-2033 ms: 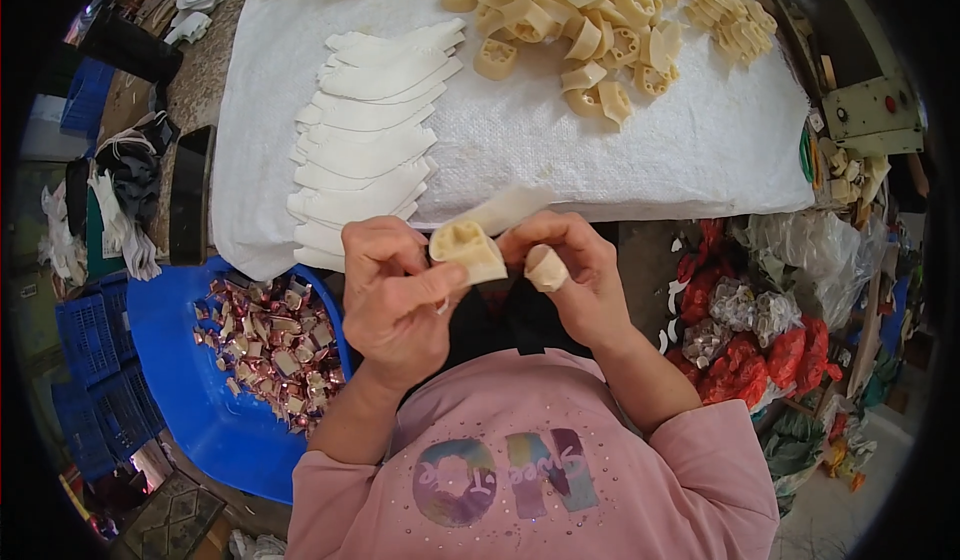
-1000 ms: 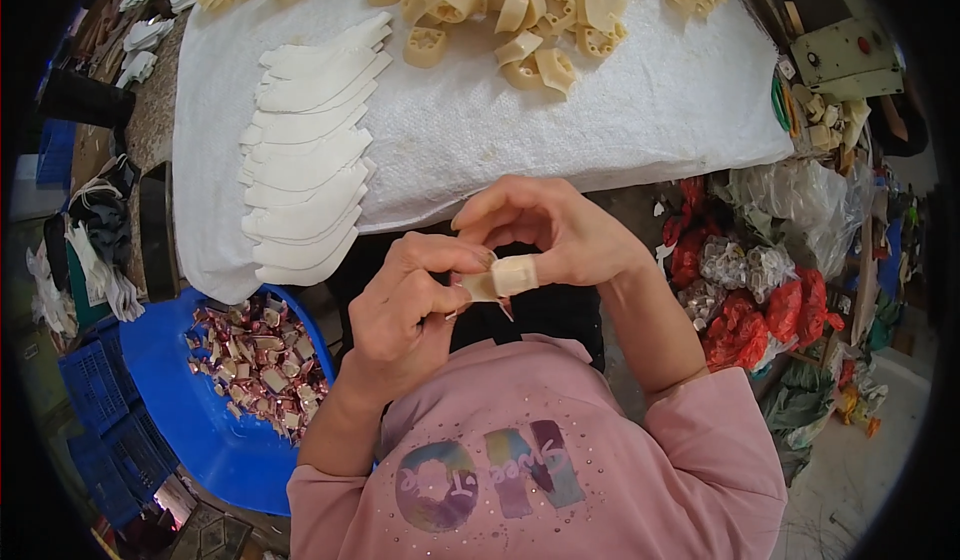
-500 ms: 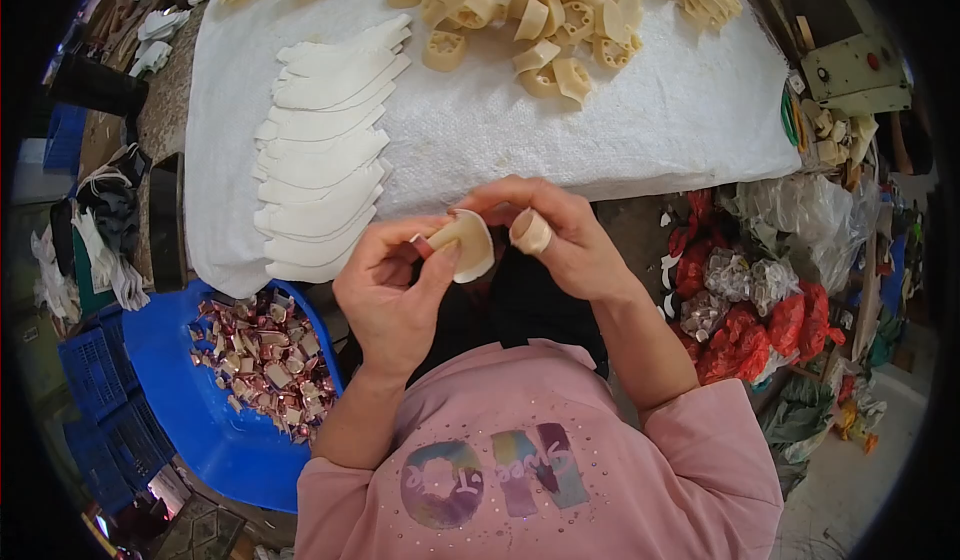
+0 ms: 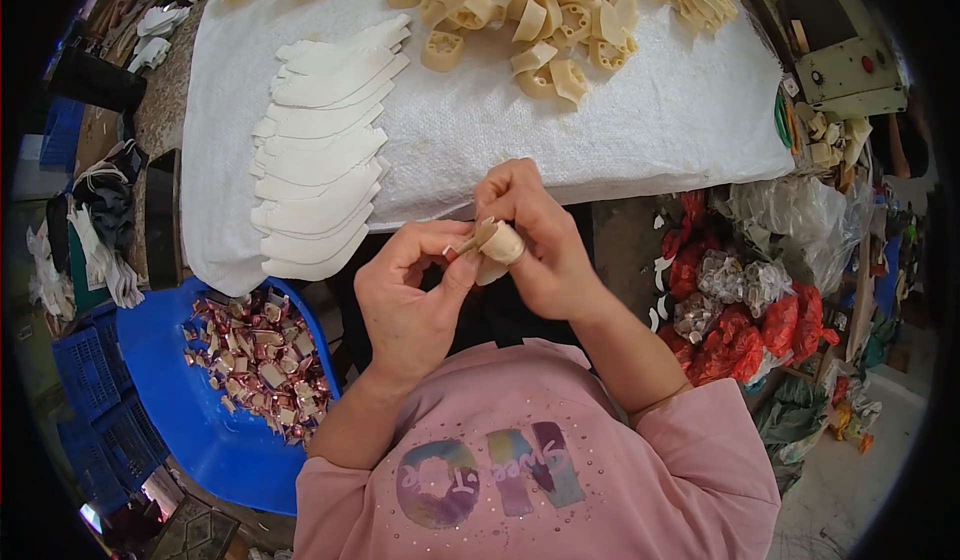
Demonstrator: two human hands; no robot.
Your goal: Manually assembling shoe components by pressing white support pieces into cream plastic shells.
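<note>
Between my two hands is a small cream curved piece (image 4: 489, 272), its kind unclear, with a dark red bit at its left end. My left hand (image 4: 418, 295) pinches that end between thumb and fingers. My right hand (image 4: 545, 245) is closed on the other side, fingertips bent down onto the piece. A tan wrap (image 4: 503, 244) covers my right thumb and hides much of the piece. Beyond my hands, a row of overlapping white shaped sheets (image 4: 315, 160) lies on the white-covered table (image 4: 470, 160).
Beige hollow ring-like pieces (image 4: 570, 25) are heaped at the table's far side. To my left, a blue basin (image 4: 170, 380) holds many small cream-and-red pieces (image 4: 270, 360). Red plastic bags (image 4: 735, 345) and clear plastic (image 4: 800, 225) lie to the right.
My right hand has moved left and closed onto the piece, its wrapped thumb now over it. My left hand has shifted slightly right, still pinching the piece.
</note>
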